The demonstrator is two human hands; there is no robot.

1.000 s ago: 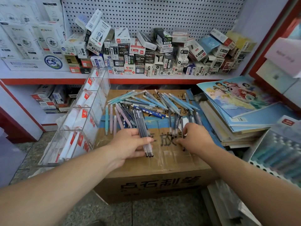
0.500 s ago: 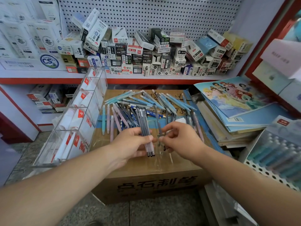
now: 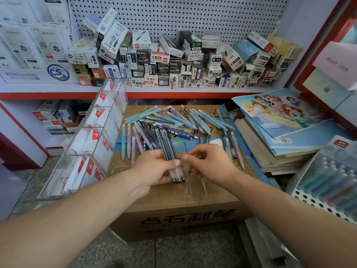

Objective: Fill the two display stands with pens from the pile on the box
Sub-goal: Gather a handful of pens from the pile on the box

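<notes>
At left, a clear acrylic display stand (image 3: 92,136), tilted, touching the cardboard box (image 3: 164,198). On the box top, the pile of pens (image 3: 173,120), mostly blue and lilac. Before the pile, left hand (image 3: 154,167) gripping a bundle of dark pens (image 3: 172,161). Just beside it, right hand (image 3: 208,163), fingers curled, thumb and forefinger close together; cannot tell if pinching anything. At far right, a white perforated stand (image 3: 309,198) with pens.

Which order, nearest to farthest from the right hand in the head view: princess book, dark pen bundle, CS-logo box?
1. dark pen bundle, held in the left hand, just off the fingertips of the right hand.
2. princess book, off to the right.
3. CS-logo box, far back on the left.
</notes>
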